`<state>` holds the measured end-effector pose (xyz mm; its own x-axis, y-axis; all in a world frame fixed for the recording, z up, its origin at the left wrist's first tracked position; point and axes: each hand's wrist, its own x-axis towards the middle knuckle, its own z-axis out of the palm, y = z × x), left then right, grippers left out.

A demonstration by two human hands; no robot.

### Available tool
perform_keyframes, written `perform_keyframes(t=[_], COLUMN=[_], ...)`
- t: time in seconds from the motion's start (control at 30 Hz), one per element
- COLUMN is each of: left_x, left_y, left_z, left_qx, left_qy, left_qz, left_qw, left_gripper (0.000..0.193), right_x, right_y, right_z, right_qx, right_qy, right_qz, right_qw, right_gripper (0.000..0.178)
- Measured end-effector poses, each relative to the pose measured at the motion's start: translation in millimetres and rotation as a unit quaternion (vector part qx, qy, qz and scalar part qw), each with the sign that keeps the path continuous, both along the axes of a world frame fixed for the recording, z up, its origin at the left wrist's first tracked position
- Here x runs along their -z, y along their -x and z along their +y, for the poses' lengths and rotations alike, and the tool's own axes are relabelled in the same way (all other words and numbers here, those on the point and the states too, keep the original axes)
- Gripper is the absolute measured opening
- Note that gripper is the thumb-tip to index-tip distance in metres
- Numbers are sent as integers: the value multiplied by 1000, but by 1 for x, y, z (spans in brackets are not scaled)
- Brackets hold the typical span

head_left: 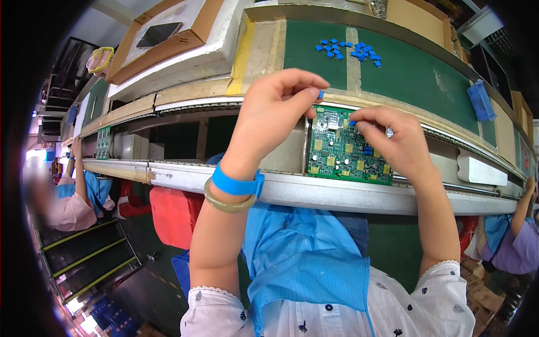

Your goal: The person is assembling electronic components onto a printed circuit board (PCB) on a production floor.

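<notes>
A green circuit board [331, 147] with yellow square parts and small components lies across the conveyor rails in front of me. My left hand [286, 101] is above the board's far left corner, thumb and forefinger pinched on a small blue component [321, 94]. Over the board's right side, my right hand [393, 135] pinches another small blue component [352, 123] close to the board's surface; whether its leads touch the board is hidden. Blue parts [368, 150] also sit on the board below my right fingers.
Several loose blue components [359, 51] lie on the green bench top [415, 78] beyond the conveyor rail [196, 182]. A blue bin [481, 101] stands at the right, a cardboard box [163, 39] holding a dark phone-like device at the far left. Co-workers [67, 196] sit at both sides.
</notes>
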<state>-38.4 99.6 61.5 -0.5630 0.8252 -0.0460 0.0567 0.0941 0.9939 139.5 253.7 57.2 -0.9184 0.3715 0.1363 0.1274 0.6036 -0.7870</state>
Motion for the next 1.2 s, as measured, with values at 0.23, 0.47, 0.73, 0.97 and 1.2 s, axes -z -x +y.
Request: perform_keyframes(t=[0.23, 0.47, 0.73, 0.97, 1.2], left_x=[5, 9, 2, 1, 7], left_y=[-6, -14, -21, -29, -42], left_z=[-28, -41, -46, -44, -35], left_qx=[10, 4, -1, -16, -4], left_qy=[-21, -44, -64, -45, -14], left_qz=[-88, -85, 25, -58, -39], left_qw=[996, 995, 998, 997, 999], left_gripper=[21, 26, 18, 17, 17], right_x=[14, 14, 14, 15, 15], right_y=[5, 4, 5, 5, 0], right_z=[-13, -15, -17, -16, -8], right_qx=[-69, -87, -84, -91, -69], right_qy=[-152, -207, -209, -198, -170], right_qz=[48, 11, 19, 13, 26], right_qw=[985, 974, 974, 976, 983], right_gripper=[13, 13, 12, 13, 13])
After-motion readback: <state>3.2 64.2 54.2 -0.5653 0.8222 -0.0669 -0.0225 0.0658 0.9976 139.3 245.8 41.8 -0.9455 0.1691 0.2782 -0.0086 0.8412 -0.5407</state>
